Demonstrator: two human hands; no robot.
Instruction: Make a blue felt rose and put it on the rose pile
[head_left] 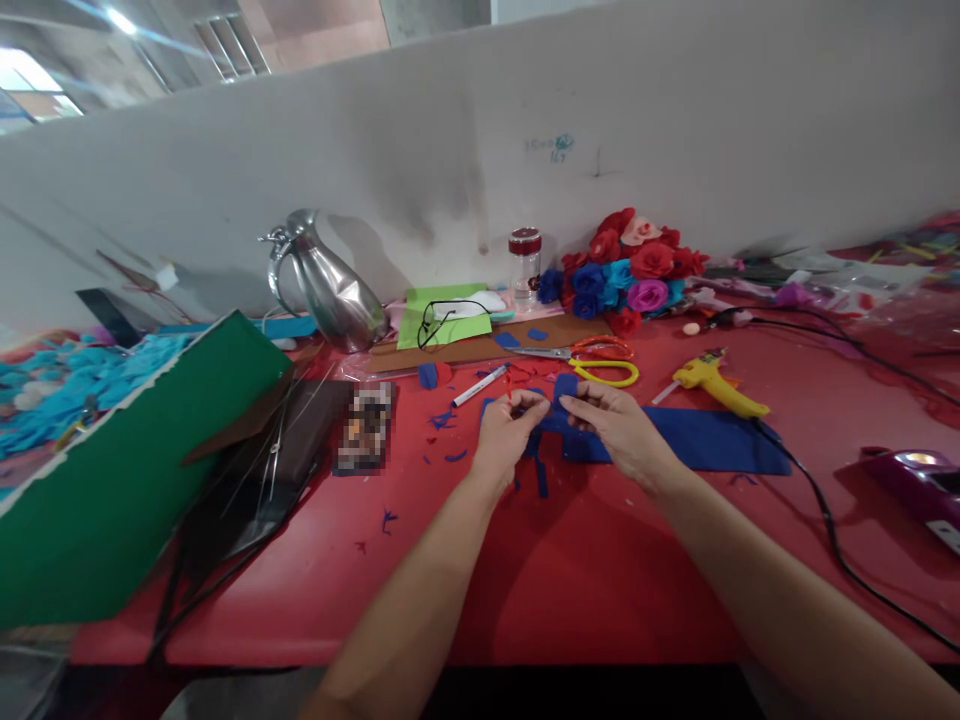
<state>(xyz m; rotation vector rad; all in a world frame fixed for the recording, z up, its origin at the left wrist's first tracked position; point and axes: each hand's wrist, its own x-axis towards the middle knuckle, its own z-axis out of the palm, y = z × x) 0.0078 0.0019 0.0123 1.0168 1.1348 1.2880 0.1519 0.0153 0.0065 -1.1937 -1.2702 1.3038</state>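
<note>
Blue piece: a small bit of blue material (546, 412) sits between my two hands, just above the red table (465, 600), over the near end of the big blue sheet (705, 440).
Left hand: my left hand (504, 428) has its fingertips pressed together on the piece's left end.
Right hand: my right hand (616, 425) pinches the right end, thumb and forefinger closed on it.
Step in hand: I judge I am shaping or rolling the piece between both pinches.
Next move: it calls for a steady grip on both ends and small, even turns, so that the piece does not slip.
Tools near: yellow scissors (600, 366) and a yellow glue gun (716, 385) lie just beyond my hands.
Containers: a clear jar with a red lid (525, 262) stands by the wall, contents too small to tell; the metal jug (330, 285) hides its inside.
Finished work: a heap of fabric flowers (630, 268) lies beside the jar.
</note>
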